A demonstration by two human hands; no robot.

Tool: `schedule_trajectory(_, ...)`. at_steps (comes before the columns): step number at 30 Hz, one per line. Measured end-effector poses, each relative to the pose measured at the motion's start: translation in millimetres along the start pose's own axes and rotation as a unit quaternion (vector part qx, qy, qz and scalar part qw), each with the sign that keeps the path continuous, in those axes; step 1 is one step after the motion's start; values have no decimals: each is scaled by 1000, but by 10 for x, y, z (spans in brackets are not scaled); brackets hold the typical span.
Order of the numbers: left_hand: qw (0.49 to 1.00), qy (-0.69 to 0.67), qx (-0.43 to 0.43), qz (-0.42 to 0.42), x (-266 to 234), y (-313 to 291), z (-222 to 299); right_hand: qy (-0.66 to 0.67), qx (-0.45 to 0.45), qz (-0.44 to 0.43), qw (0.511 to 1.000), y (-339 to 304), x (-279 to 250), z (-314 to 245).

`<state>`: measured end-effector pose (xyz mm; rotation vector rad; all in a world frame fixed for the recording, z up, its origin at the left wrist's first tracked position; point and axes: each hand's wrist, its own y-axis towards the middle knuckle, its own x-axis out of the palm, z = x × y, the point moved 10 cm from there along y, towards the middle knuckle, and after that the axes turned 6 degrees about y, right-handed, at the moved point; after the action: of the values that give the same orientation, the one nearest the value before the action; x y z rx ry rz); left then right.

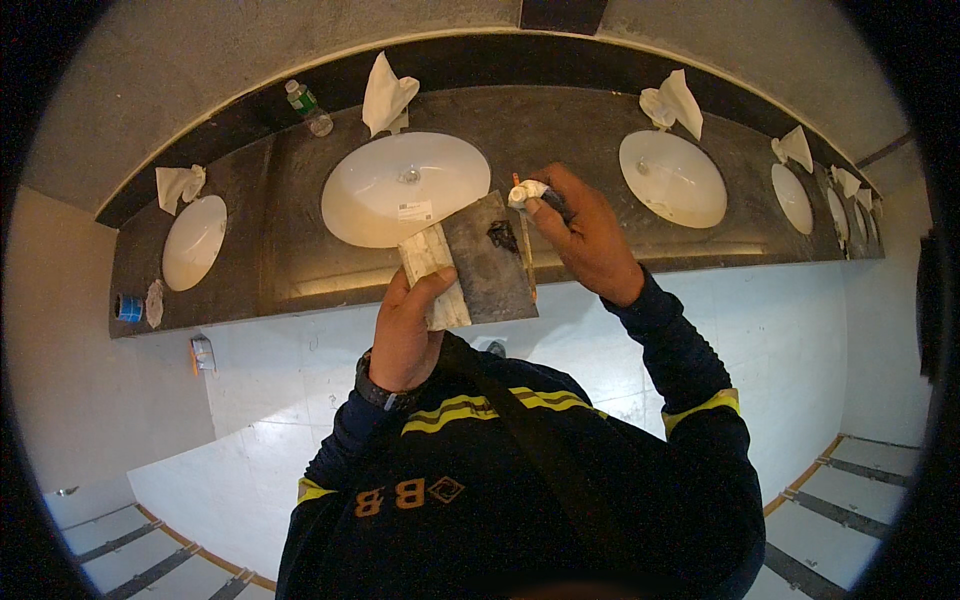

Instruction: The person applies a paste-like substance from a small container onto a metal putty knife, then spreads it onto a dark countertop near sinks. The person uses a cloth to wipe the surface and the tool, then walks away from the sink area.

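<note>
My left hand point(410, 325) grips a flat grey slab point(485, 275) by the pale, worn strip point(432, 262) along its left side, thumb on top. A black smear point(503, 236) lies on the slab's upper right part. My right hand point(592, 235) is closed around a small dark object with a rounded white end point(527, 193), just above the slab's right corner; its kind is unclear. A thin pale-and-orange strip point(529, 255) runs along the slab's right edge. Beyond the slab, an oval white basin point(370, 200) is set in the dark countertop point(560, 130).
More basins point(672, 180) line the counter, with white wrapping point(388, 95) at their backs. A plastic bottle point(310, 108) stands at the back wall. A blue roll point(129, 307) sits at the left end. Below the front edge is pale floor point(790, 340), with a small object point(202, 354) at left.
</note>
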<state>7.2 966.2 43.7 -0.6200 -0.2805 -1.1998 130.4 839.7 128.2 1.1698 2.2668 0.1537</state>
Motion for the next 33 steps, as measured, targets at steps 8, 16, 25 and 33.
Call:
schedule_trajectory(8, 1000, 6, 13, 11, -25, -28, 17, -91, -66, 21, 993, -44, -25, -179)
schedule_trajectory(16, 997, 64, 49, 3, -3, -96, 90, -109, -94, 23, 989, -59, 10, -278)
schedule_trajectory(25, 1000, 9, 16, 11, -12, -57, 39, -151, -142, 4, 978, -51, 59, -397)
schedule_trajectory(33, 1000, 1, 25, 10, -18, -61, 43, -161, -200, 1, 967, -66, 104, -493)
